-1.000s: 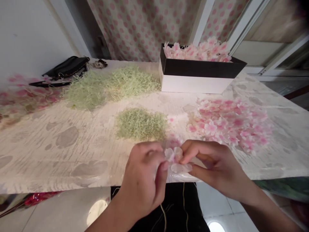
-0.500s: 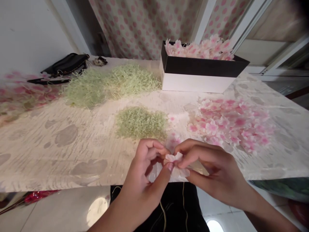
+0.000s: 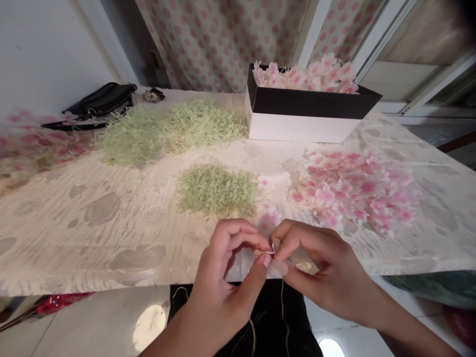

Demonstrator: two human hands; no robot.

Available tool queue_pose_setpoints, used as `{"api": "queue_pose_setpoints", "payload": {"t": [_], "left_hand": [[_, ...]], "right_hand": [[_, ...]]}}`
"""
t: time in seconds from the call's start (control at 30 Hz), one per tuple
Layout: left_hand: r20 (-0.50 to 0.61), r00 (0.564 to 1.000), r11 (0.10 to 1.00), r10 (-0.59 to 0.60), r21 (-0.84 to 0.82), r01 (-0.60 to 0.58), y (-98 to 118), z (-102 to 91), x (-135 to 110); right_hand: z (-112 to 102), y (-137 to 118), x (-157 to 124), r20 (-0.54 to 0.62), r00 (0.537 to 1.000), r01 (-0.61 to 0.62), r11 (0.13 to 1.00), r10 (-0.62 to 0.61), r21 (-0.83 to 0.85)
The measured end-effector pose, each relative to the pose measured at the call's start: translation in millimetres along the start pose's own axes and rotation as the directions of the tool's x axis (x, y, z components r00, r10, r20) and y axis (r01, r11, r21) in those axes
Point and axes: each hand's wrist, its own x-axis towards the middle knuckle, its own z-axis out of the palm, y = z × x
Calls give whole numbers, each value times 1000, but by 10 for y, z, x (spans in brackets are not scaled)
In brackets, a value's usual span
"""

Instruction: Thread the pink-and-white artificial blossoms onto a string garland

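Observation:
My left hand [image 3: 226, 277] and my right hand [image 3: 320, 263] meet low in the middle of the view. Their fingertips pinch a small pale artificial blossom [image 3: 273, 248], which is mostly hidden between them. Beneath the fingers lies a crinkled piece of clear plastic [image 3: 241, 267]. A thin tan thread [image 3: 282, 307] hangs down from near my right hand. The closest pile is green shredded fibre [image 3: 217, 191], above my hands, while a heap of pink-and-white artificial blossoms [image 3: 353, 191] lies to their right.
A black-and-white box [image 3: 308, 101] full of pink blossoms stands at the back of the patterned table cover [image 3: 92, 238]. Paler green shreds [image 3: 167, 131] and a black bag [image 3: 102, 99] lie back left. A polka-dot curtain [image 3: 223, 39] hangs behind. The tiled floor shows below the table's near edge.
My fingers have closed in around the blossom, so much less of it shows. My left hand has shifted slightly right, and the plastic sits lower beneath my hands.

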Motion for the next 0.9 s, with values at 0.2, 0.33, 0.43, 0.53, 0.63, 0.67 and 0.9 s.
{"api": "queue_pose_setpoints", "payload": {"t": [0.2,0.33,0.43,0.53,0.63,0.67,0.9], "left_hand": [[91,944,929,318,168,-329,-28,-13,-26],[21,970,962,240,127,-241,-25,-18,-57],[-61,984,983,165,90,-159,-11,-19,-81],[-104,988,994,110,12,-110,27,-17,-65],[-110,993,998,40,-41,-45,69,-15,-32],[-106,994,998,19,-51,-25,79,-15,-24],[-117,991,994,-66,-98,55,74,-18,-24]], "right_hand": [[26,-34,-46,2,992,-124,992,124,12],[55,-21,-100,-28,995,-91,996,91,3],[67,12,-144,-59,998,-12,1000,10,-26],[57,25,-150,-30,989,142,987,-145,-76],[38,17,-132,-6,971,237,962,-240,-135],[34,14,-128,-10,966,254,956,-258,-148],[36,16,-134,-57,941,317,929,-333,-191]]}}
